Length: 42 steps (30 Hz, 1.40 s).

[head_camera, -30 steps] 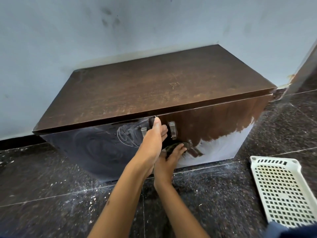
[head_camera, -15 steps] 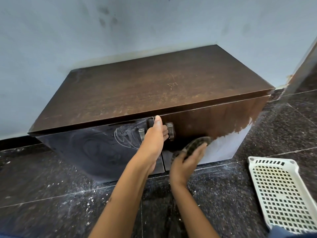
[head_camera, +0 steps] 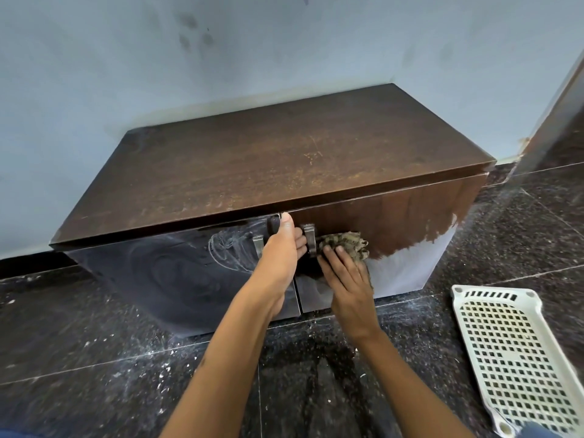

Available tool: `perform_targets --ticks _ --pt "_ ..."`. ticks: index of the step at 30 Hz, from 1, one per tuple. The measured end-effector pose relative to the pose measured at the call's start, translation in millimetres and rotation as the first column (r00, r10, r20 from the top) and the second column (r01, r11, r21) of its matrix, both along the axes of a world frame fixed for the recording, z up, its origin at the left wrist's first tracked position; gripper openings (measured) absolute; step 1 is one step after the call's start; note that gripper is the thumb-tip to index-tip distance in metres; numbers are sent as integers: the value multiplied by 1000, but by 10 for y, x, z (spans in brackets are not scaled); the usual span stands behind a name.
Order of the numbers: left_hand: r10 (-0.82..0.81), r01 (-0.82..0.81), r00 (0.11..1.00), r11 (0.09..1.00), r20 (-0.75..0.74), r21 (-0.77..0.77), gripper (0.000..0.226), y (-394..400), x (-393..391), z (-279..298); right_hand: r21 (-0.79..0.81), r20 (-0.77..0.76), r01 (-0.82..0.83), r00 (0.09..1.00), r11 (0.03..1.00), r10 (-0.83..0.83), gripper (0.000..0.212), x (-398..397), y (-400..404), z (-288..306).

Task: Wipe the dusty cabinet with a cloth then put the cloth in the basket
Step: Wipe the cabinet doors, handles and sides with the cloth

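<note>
- The step in hand is the wiping: the right hand (head_camera: 347,279) presses a mottled cloth (head_camera: 346,243) flat against the right door (head_camera: 395,216) of the cabinet (head_camera: 284,159), just beside the right handle (head_camera: 309,240). Its fingers lie nearly straight on top of the cloth, so it pushes the cloth more than it grips it.
- The left hand (head_camera: 281,248) is at the seam where the 2 doors meet, with the thumb up at the top edge of the door. Its fingers curl toward the gap between the handles, but I cannot tell if they really hold something or only steady the door.
- The lower right part of this door has a pale, greyish area. It may be dust or only a reflection of the wall; if it is dust, the next strokes should go down and to the right over it.
- The left door (head_camera: 164,273) shows swirl marks, and the top of the cabinet has faint light specks, so I judge that the wiping is only partly done.
- The 2 handles stand out from the doors and are in the way of long strokes; the cloth must go around them.
- The white basket (head_camera: 512,358) lies on the dark floor (head_camera: 79,358) to the right, well apart from the cloth, with nothing inside that I can see. The way to it looks free.
- White crumbs are scattered on the floor in front of the cabinet.
</note>
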<state>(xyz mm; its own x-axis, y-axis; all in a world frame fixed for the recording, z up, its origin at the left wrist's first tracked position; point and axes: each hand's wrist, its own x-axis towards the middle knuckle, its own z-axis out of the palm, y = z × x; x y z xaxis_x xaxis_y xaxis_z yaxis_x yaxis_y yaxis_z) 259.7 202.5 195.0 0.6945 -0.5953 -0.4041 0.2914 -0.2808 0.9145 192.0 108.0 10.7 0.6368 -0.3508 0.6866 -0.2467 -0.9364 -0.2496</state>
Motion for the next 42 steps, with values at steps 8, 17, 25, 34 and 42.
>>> perform_targets --ticks 8,17,25,34,42 --pt "3 -3 1000 1000 -12 -1 60 -8 -66 33 -276 -86 2 996 961 -27 45 -168 -166 289" --pt "-4 3 1000 1000 19 24 62 -36 -48 -30 -216 -79 22 996 976 -40 54 -111 -28 288" --pt "-24 23 999 999 46 25 62 -13 -49 -81 -275 39 79 997 958 -71 45 -69 -124 379" --pt "-42 38 997 998 69 53 62 -9 -53 -96 -225 -56 9 998 974 -22 56 -85 -108 95" --pt "-46 42 997 997 63 64 61 5 -56 -96 912 150 117 795 392 -587 66 -185 197 117"
